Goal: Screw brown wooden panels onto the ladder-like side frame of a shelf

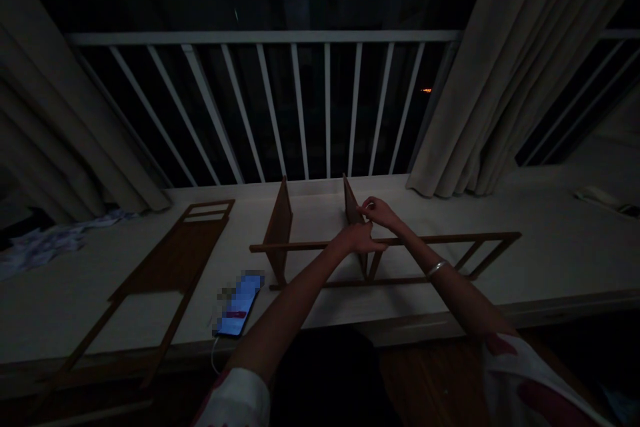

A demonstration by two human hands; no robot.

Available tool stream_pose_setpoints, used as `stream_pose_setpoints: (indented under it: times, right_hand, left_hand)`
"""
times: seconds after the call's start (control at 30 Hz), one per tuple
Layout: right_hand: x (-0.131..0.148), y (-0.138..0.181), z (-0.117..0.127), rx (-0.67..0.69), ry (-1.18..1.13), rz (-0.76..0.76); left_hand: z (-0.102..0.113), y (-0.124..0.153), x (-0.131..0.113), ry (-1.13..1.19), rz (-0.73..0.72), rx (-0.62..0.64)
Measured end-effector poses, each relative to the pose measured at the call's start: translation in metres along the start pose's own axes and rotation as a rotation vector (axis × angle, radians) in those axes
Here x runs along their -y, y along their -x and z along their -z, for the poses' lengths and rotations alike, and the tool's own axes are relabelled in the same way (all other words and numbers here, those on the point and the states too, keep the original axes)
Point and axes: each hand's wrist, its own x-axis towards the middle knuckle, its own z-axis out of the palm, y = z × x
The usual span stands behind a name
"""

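A brown wooden rack frame (445,239) lies on its side on the pale ledge, with two upright boards standing out of it. My left hand (359,238) is closed around the right board (351,204) where it meets the frame's upper rail, its thumb pointing right; the other fingers are partly hidden. Just above it, my right hand (379,211) pinches at the edge of the same board. Whatever is between those fingertips is too small and dark to make out. The left board (279,222) stands untouched at the frame's left end.
A second wooden frame with a panel (173,257) lies on the left, overhanging the ledge's (400,310) front edge. Between the frames is a lit phone (240,310) with a white cable. Behind are white railings (327,114) and curtains (465,80). Papers (50,244) lie far left.
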Motion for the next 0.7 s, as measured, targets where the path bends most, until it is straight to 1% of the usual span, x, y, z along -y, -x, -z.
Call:
stream_pose_setpoints:
  times: [0.07, 0.17, 0.27, 0.43, 0.63, 0.7]
  right_hand:
    - [-0.009, -0.001, -0.003, 0.023, -0.055, -0.033]
    - [-0.013, 0.001, -0.005, 0.038, -0.118, -0.042]
    - [-0.013, 0.0, -0.006, 0.043, -0.153, -0.032]
    - [-0.015, 0.001, -0.007, 0.107, -0.19, 0.017]
    - [-0.017, 0.001, -0.006, 0.151, -0.181, 0.083]
    - [-0.02, -0.001, -0.006, 0.172, -0.171, 0.089]
  left_hand:
    - [-0.001, -0.002, 0.001, -0.002, -0.011, -0.005]
    - [-0.003, -0.004, 0.002, 0.003, -0.045, -0.021]
    - [-0.003, -0.003, 0.002, -0.003, -0.044, -0.02]
    - [0.001, 0.006, -0.003, -0.015, -0.037, -0.015]
    - [0.0, 0.018, -0.007, -0.03, 0.008, -0.096]
    - [0.0, 0.023, -0.008, -0.038, -0.002, -0.133]
